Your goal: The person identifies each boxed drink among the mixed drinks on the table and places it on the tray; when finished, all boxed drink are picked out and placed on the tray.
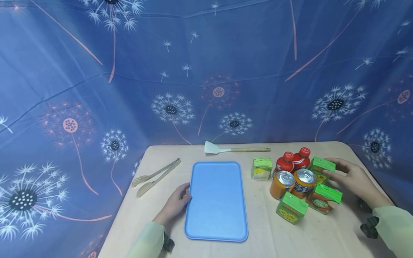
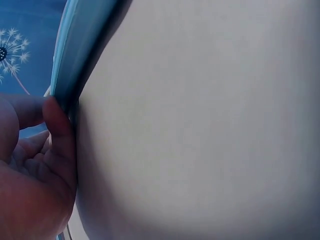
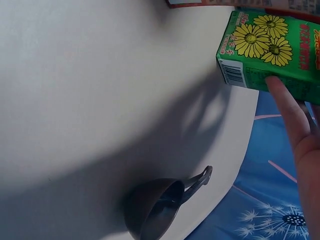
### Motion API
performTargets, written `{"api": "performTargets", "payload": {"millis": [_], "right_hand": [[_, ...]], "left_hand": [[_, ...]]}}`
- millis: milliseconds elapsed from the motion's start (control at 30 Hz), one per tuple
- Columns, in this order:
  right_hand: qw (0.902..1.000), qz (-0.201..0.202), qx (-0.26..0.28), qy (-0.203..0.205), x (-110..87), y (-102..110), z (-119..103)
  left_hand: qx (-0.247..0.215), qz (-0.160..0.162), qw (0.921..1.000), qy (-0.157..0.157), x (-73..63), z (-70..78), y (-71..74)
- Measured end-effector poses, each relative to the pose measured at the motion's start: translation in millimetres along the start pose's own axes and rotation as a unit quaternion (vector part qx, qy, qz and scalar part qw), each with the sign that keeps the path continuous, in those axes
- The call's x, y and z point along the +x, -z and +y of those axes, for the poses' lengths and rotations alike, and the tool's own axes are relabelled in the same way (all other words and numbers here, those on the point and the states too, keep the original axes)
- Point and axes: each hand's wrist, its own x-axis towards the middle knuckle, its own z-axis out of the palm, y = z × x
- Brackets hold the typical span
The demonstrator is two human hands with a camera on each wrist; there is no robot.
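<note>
My left hand point(image 1: 176, 201) pinches the left rim of a light blue tray point(image 1: 216, 200); close up, thumb and fingers meet at the tray's edge point(image 2: 82, 45) in the left wrist view. On the far right, my right hand point(image 1: 355, 179) grips a green drink carton point(image 1: 322, 164) printed with yellow flowers, with a finger along its side point(image 3: 295, 82) in the right wrist view. Beside that carton stand two red-capped bottles point(image 1: 285, 163), two orange soda cans point(image 1: 282, 184), a brown-and-green carton point(image 1: 323, 200) and another green flower carton point(image 1: 292, 208).
A pale green-and-yellow carton point(image 1: 261, 169) stands between tray and bottles. Behind the tray lies a spatula point(image 1: 237, 149) with a wooden handle. Tongs point(image 1: 156, 177) lie at the left. A dark cup with a handle point(image 3: 155, 207) is under my right wrist. Blue patterned cloth point(image 1: 206, 71) surrounds the table.
</note>
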Motion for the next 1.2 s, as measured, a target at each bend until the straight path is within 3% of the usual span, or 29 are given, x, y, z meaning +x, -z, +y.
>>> {"api": "performTargets", "payload": {"millis": [267, 500, 733, 1200], "right_hand": [[0.9997, 0.012, -0.021, 0.005, 2.3, 4, 3], [0.9999, 0.009, -0.003, 0.012, -0.5, 11, -1], [0.9998, 0.007, -0.019, -0.001, -3.4, 20, -4], [0.9995, 0.025, 0.016, -0.006, -7.4, 31, -15]], "left_hand": [[-0.005, -0.006, 1.0000, 0.003, 0.5, 0.3, 1.5], [-0.006, -0.006, 0.9999, 0.005, 2.1, -0.5, 1.6], [-0.008, -0.003, 1.0000, 0.002, 0.9, -1.0, 0.9], [-0.015, -0.010, 0.9998, -0.013, 1.1, -1.3, 1.1]]}}
